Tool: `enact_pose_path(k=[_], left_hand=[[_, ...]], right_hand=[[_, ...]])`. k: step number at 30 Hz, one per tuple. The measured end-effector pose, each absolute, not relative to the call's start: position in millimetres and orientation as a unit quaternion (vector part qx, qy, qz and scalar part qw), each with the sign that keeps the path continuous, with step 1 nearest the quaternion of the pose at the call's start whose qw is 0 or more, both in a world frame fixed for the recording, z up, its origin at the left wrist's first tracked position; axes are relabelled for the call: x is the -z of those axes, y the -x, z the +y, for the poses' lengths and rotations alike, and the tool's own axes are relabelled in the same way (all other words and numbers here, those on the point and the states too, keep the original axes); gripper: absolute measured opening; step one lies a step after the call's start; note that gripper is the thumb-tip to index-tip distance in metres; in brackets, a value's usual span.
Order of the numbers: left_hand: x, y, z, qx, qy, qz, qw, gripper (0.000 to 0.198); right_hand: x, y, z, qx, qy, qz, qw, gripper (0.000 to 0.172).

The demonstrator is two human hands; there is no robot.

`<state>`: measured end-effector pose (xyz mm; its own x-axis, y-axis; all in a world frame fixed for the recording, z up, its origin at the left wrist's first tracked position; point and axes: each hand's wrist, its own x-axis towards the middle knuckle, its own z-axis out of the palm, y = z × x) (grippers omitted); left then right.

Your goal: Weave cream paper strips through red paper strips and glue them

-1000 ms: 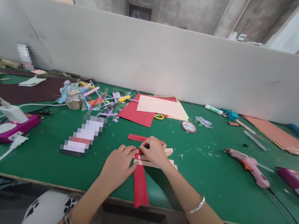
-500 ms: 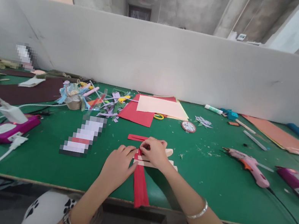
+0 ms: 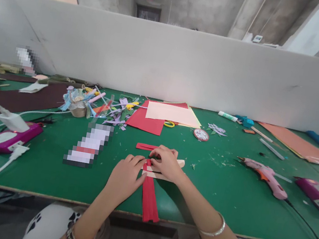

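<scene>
My unclenched left hand (image 3: 125, 174) touches a red strip (image 3: 149, 201) near the bench (image 3: 208, 208) front edge; my right grip (image 3: 167, 164) I can't make out

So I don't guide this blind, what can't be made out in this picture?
Pale strips: partly hidden in the head view by the right grip.
Whether the right grip pinches anything: its fingers overlap in the head view.
Left grip: anything under the palm is hidden by the hand, head view.
Pixelated item: surface blurred out, head view.
Right-hand purple power strip: cut off by the head view's right edge.
</scene>
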<state>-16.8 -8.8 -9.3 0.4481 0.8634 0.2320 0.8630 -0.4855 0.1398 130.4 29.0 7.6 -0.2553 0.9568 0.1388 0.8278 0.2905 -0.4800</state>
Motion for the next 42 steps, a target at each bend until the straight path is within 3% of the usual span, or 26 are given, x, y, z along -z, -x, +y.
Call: enact_pose_path(k=[5, 12, 19, 26, 32, 35, 39, 42], left_hand=[[10.4, 18.5, -8.8, -0.149, -0.854, 0.498, 0.0, 0.029], [8.6, 19.0, -10.1, -0.132, -0.857, 0.498, 0.007, 0.031], [6.7, 18.0, -10.0, -0.127, -0.854, 0.504, 0.017, 0.032], [5.1, 18.0, -11.5, -0.123, -0.856, 0.502, 0.01, 0.031], [5.6, 18.5, -10.8, -0.124, -0.856, 0.502, 0.015, 0.032], [6.0, 18.4, -9.8, -0.12, -0.856, 0.503, 0.017, 0.033], [6.9, 18.6, -9.5, -0.12, -0.855, 0.503, 0.013, 0.033], [7.0, 18.6, -9.7, -0.124, -0.857, 0.5, 0.011, 0.034]], right_hand=[[-18.7, -147.7, 18.8, -0.119, 0.562, -0.794, 0.199, 0.013], [-15.1, -150.4, -5.7, -0.044, 0.561, -0.825, 0.06, 0.007], [-13.7, -146.1, -3.4, -0.061, 0.587, -0.804, 0.081, 0.005], [-16.2, -140.0, -10.0, -0.051, 0.616, -0.785, 0.046, 0.008], [-15.5, -144.9, -5.2, -0.118, 0.621, -0.766, 0.115, 0.012], [-15.3, -145.0, -3.4, -0.125, 0.626, -0.76, 0.121, 0.018], [-13.1, -143.5, -1.4, -0.122, 0.633, -0.754, 0.127, 0.011], [-12.8, -144.6, 0.5, -0.132, 0.627, -0.758, 0.118, 0.015]])
